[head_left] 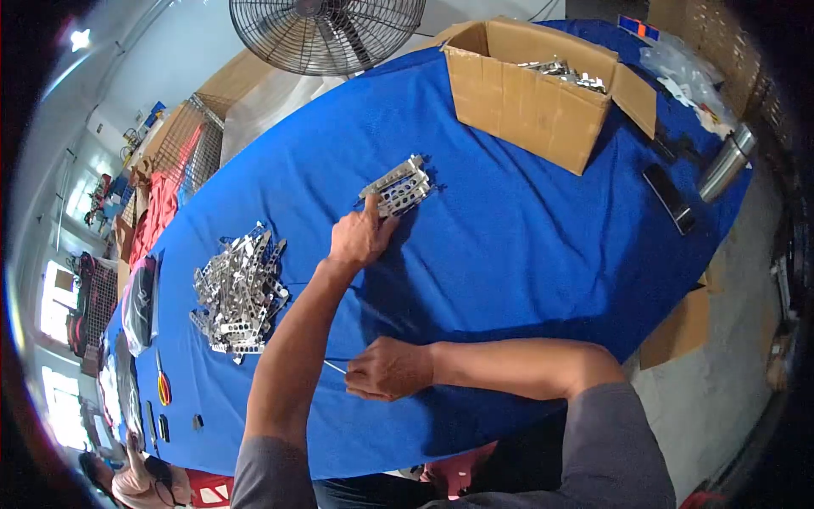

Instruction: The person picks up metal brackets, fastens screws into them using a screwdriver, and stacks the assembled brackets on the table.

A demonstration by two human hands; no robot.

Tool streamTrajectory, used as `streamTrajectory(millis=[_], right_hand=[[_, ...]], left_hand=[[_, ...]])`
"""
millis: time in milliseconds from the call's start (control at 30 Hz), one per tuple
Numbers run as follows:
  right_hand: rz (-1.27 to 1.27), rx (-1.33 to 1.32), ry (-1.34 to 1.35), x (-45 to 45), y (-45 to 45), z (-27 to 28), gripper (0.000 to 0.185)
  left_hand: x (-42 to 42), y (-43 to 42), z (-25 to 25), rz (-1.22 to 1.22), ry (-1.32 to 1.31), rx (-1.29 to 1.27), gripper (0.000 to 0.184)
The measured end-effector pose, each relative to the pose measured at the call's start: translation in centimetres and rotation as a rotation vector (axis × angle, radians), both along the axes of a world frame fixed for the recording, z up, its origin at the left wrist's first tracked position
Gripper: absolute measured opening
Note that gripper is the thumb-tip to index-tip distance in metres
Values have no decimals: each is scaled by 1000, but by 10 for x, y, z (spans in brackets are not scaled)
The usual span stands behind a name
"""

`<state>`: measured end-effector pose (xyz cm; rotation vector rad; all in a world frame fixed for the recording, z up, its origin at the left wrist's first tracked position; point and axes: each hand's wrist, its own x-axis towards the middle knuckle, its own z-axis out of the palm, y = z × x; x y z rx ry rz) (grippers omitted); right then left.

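Observation:
Near the middle of the blue-covered table lies a small bundle of perforated metal brackets point(397, 188). My left hand point(360, 236) reaches out to it, with index finger and thumb on its near end. Closer to my body, my right hand point(390, 369) is closed, knuckles up. A thin whitish strip point(336, 366) sticks out from its left side, its other part hidden by the fingers. Left of my left forearm, a loose heap of similar metal brackets point(242, 293) is piled on the cloth.
An open cardboard box point(526, 106) with metal parts stands at the far right. A phone point(668, 198) and a steel bottle point(727, 163) are at the right edge. Scissors point(164, 386) lie at left. A fan point(326, 30) stands behind the table; a person point(140, 479) is at lower left.

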<state>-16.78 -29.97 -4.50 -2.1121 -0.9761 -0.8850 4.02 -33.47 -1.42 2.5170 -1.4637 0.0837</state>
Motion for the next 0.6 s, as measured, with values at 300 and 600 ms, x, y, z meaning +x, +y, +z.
streamTrajectory(millis=[300, 600], right_hand=[[433, 391, 582, 5, -5, -1, 24], [34, 10, 166, 2, -6, 17, 13]], left_hand=[[-131, 83, 136, -273, 1192, -493, 16], [-231, 116, 183, -1044, 1930, -423, 19]])
